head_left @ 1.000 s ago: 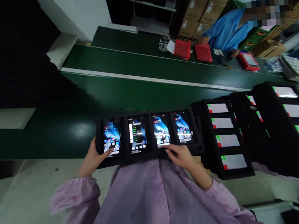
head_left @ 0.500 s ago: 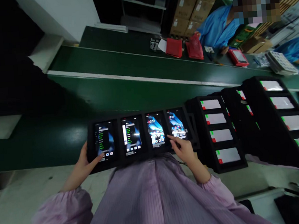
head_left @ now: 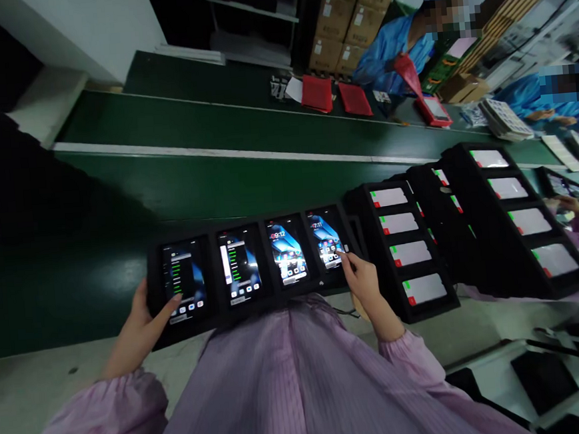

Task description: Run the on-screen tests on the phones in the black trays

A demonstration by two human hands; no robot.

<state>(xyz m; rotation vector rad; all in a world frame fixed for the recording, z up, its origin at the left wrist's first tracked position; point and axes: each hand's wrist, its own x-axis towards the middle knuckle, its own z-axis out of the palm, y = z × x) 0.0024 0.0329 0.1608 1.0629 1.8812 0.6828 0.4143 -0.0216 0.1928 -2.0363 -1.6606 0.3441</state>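
Observation:
A long black tray (head_left: 213, 263) lies across the bench edge in front of me, with several lit phones in a row. My left hand (head_left: 140, 322) grips its left end, thumb over the lower part of the leftmost phone (head_left: 187, 278). Beside that are a second phone (head_left: 239, 268) with a similar list and a third phone (head_left: 288, 250) with a blue home screen. My right hand (head_left: 363, 279) is at the lower right of the fourth phone (head_left: 326, 237). Its fingers are curled together, the tips by the screen's edge; whether anything is between them is hidden.
A black tray of white labelled slabs (head_left: 399, 223) stands close on the right, with a larger similar tray (head_left: 516, 199) beyond. Across the green bench (head_left: 206, 177), a co-worker in blue (head_left: 382, 56) lifts a red pouch (head_left: 408, 74). Another person's hand (head_left: 572, 205) is at far right.
My right hand has moved from between the third and fourth phones to the fourth phone's lower right, fingers now curled. My left hand keeps its hold. The whole view has shifted.

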